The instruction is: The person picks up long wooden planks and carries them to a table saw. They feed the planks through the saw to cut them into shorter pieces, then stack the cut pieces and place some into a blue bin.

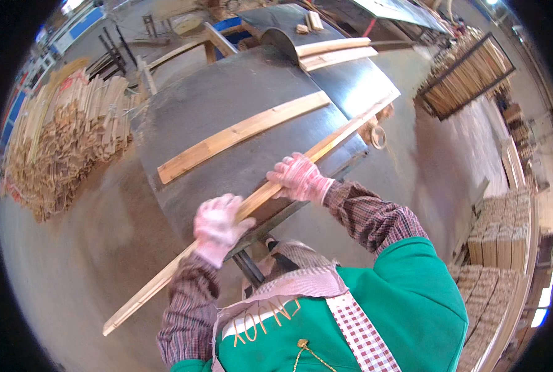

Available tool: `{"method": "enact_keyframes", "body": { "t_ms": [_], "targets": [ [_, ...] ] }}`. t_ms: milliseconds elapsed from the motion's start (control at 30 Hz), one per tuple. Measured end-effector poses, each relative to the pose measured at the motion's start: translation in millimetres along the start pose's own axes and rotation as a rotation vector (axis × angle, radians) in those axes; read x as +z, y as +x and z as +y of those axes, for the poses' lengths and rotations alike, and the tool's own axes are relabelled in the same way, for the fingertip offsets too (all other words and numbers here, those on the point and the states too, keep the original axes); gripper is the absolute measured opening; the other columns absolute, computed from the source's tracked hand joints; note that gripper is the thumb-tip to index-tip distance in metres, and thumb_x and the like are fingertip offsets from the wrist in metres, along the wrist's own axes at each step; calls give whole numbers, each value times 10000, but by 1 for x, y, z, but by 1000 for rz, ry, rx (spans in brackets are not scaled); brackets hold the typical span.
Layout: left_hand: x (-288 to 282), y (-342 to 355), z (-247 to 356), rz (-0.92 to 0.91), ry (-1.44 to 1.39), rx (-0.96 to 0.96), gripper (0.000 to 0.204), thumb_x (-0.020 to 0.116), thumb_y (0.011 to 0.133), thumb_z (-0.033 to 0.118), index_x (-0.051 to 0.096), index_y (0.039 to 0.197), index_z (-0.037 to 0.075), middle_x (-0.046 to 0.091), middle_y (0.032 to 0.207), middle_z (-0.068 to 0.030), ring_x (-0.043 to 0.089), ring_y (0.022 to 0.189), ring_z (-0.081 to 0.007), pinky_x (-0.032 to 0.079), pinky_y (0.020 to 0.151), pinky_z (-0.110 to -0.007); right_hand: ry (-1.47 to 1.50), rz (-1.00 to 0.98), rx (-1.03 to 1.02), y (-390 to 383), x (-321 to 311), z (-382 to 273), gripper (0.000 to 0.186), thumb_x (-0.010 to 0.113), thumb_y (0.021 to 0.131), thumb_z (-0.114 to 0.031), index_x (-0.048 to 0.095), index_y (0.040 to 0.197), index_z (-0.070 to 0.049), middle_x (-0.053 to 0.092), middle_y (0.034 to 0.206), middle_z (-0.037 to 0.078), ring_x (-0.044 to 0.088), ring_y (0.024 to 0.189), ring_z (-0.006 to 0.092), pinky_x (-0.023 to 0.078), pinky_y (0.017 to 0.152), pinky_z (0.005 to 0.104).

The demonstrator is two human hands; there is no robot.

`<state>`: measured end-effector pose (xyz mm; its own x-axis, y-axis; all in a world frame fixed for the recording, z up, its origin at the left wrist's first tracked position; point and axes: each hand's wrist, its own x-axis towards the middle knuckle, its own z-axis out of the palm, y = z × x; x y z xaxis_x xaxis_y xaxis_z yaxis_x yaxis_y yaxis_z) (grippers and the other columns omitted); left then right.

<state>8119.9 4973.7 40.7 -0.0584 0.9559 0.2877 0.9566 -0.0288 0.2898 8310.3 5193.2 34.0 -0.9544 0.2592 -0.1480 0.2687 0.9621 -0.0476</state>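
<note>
A long, narrow wooden strip slants across the near edge of the dark metal saw table. My left hand, in a pink and white glove, is closed around the strip near its middle. Farther up the strip, my right hand, gloved alike, has its fingers wrapped round it. One end of the strip juts past the table at the lower left; the other reaches the table's right side. A wider wooden board lies flat on the table beyond my hands, apart from them.
A round saw blade stands up from the table's far part, with two boards beside it. Wood strips form a large heap at the left. A framed rack of strips stands at the right, above stacked wood.
</note>
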Motion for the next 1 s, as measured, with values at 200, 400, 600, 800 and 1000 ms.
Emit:
{"method": "enact_keyframes", "body": {
  "t_ms": [200, 400, 600, 800, 1000],
  "targets": [
    [-67, -134, -72, -311, 208, -440, 863, 897, 624, 478, 599, 1351, 122, 574, 1402, -162, 523, 1298, -367, 376, 1128, -510, -86, 194, 378, -54, 23, 74, 640, 761, 805, -501, 620, 1346, -187, 604, 1371, 74, 532, 1313, 319, 350, 1145, 535],
    [-72, -201, -120, -385, 199, -605, 884, 855, 648, 590, 598, 1316, 71, 672, 1138, -161, 616, 1088, -384, 463, 978, -503, 199, 90, 477, -65, -2, 42, 692, 587, 909, -645, 600, 1394, -151, 574, 1447, 128, 478, 1393, 351, 272, 1208, 546],
    [-59, -152, -103, -142, 267, -299, 877, 785, 689, 672, 603, 1293, 62, 676, 1054, -146, 645, 969, -377, 490, 878, -498, 212, 465, 206, -13, 24, -59, 665, 624, 894, -596, 612, 1350, -112, 607, 1340, 160, 488, 1369, 387, 222, 1223, 586],
    [-54, -109, -77, -250, 366, -159, 790, 701, 815, 663, 601, 1324, 68, 623, 1221, -183, 606, 1110, -368, 471, 976, -502, 204, 539, 236, -5, 22, -51, 431, 635, 886, -505, 697, 977, -88, 674, 955, 118, 614, 1025, 344, 373, 1091, 572],
    [-88, -151, -120, -105, 109, -734, 680, 681, 889, 561, 605, 1387, 105, 539, 1464, -174, 511, 1331, -384, 408, 1114, -488, 195, 437, 290, 15, 0, -45, 268, 691, 874, -378, 703, 782, -127, 690, 808, 86, 659, 885, 295, 412, 1040, 525]
  ]
}}
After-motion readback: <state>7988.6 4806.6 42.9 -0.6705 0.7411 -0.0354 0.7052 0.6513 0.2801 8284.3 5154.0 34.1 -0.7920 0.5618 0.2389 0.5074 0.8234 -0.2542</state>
